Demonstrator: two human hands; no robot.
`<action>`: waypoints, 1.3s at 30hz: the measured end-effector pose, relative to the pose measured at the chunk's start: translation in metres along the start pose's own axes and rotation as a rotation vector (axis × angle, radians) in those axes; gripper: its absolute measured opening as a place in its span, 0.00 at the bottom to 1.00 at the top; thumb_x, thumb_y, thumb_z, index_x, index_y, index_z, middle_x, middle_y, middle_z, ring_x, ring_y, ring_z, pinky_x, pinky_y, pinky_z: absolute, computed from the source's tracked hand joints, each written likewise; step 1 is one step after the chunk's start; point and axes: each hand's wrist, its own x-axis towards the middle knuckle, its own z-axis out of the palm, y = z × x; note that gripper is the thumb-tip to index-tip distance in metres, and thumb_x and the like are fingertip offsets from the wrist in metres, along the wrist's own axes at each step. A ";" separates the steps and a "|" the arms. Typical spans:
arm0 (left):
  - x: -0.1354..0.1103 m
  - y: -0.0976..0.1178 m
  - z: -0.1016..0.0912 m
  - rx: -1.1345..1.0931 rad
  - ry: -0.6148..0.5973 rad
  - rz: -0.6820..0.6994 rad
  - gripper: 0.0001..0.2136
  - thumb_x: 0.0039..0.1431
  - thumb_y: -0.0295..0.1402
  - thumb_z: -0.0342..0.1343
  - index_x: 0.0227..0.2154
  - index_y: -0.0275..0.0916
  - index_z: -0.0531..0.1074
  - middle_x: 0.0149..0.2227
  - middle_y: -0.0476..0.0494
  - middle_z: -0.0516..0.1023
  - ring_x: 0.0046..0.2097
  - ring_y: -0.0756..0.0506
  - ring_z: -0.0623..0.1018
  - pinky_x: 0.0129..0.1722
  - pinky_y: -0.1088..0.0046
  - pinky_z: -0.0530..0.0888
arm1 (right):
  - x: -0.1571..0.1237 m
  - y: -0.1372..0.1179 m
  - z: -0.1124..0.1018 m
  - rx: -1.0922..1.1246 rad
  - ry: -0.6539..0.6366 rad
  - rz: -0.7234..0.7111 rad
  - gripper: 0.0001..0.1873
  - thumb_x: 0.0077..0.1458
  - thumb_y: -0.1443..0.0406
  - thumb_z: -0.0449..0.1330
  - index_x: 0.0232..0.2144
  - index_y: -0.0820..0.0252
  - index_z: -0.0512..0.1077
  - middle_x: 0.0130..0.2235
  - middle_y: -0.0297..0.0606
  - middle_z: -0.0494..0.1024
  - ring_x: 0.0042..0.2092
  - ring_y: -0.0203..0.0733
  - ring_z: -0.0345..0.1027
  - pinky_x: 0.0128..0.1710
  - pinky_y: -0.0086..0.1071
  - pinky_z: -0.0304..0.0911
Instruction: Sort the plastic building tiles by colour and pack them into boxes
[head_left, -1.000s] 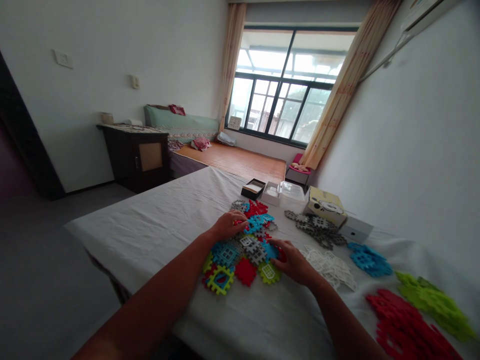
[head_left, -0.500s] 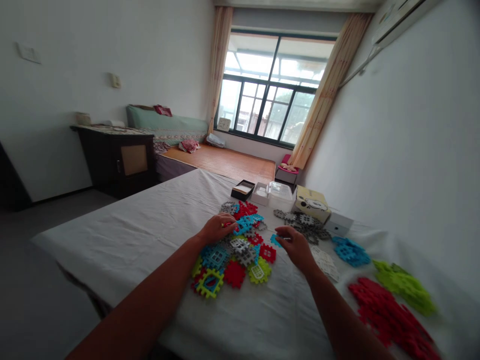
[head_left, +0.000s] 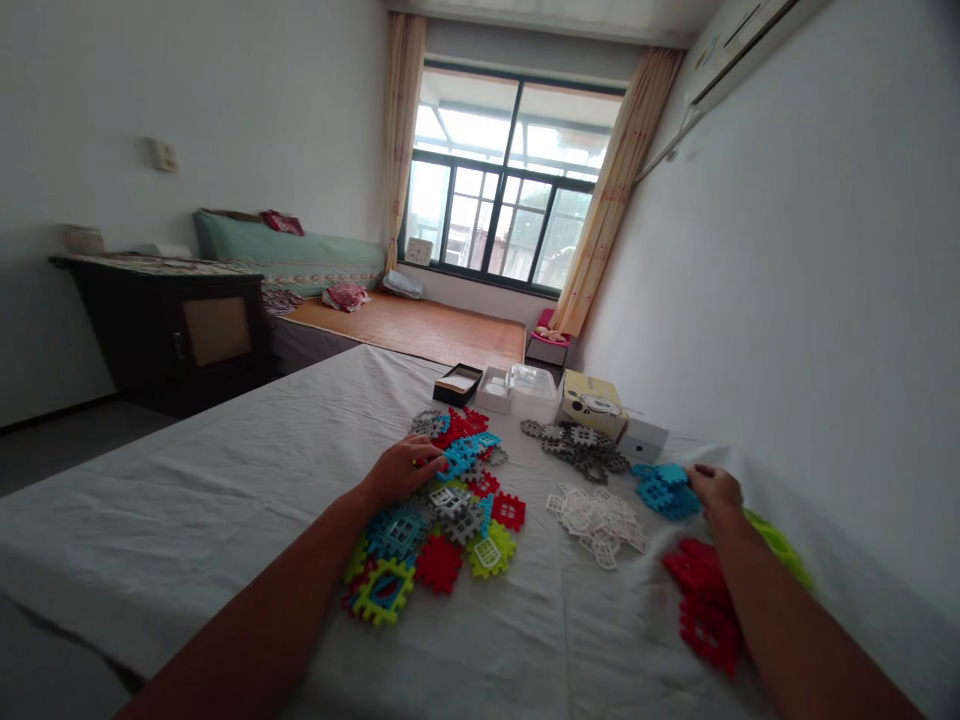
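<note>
My left hand point(head_left: 405, 470) rests at the left side of a mixed heap of plastic building tiles. Its fingers are curled beside a blue tile point(head_left: 466, 455), with a bit of red showing at them; what they grip is hidden. Red point(head_left: 439, 563), grey and lime green point(head_left: 384, 592) notched tiles lie in the same heap. Far to the right, my right hand point(head_left: 716, 488) pinches a blue tile point(head_left: 673, 474) over the pile of blue tiles point(head_left: 664, 498). Under and beside my right forearm are a red pile point(head_left: 705, 615) and a partly covered lime green pile point(head_left: 780, 548).
White lattice pieces point(head_left: 598, 520) and a grey tile pile point(head_left: 585, 450) lie between my hands. Along the far side stand a black open box point(head_left: 457, 384), a clear plastic container point(head_left: 533, 392), a yellow box point(head_left: 592, 402) and a white box point(head_left: 643, 438) on the white tablecloth point(head_left: 285, 430).
My right hand has carried a blue tile from beside the mixed heap rightward to the blue pile. My left hand stays at the heap. The view has turned slightly right.
</note>
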 end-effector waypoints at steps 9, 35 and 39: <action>0.000 0.004 0.002 -0.028 0.011 -0.042 0.12 0.58 0.40 0.51 0.35 0.43 0.77 0.34 0.48 0.78 0.39 0.47 0.73 0.43 0.73 0.68 | -0.070 -0.121 0.028 0.233 -0.335 -0.334 0.19 0.51 0.59 0.51 0.43 0.61 0.70 0.39 0.45 0.77 0.40 0.47 0.71 0.40 0.39 0.64; 0.002 0.007 0.007 -0.180 -0.064 0.132 0.10 0.56 0.35 0.54 0.39 0.45 0.77 0.36 0.46 0.78 0.42 0.47 0.74 0.47 0.69 0.68 | -0.227 -0.223 0.032 0.583 -0.781 -0.695 0.16 0.52 0.59 0.57 0.45 0.52 0.69 0.44 0.38 0.73 0.35 0.38 0.69 0.32 0.32 0.68; 0.002 0.013 0.007 -0.210 -0.131 0.156 0.10 0.54 0.36 0.56 0.39 0.43 0.77 0.34 0.45 0.78 0.41 0.47 0.74 0.45 0.71 0.69 | -0.229 -0.225 0.034 0.588 -0.739 -0.704 0.12 0.56 0.58 0.54 0.40 0.53 0.73 0.39 0.38 0.76 0.37 0.41 0.69 0.37 0.35 0.67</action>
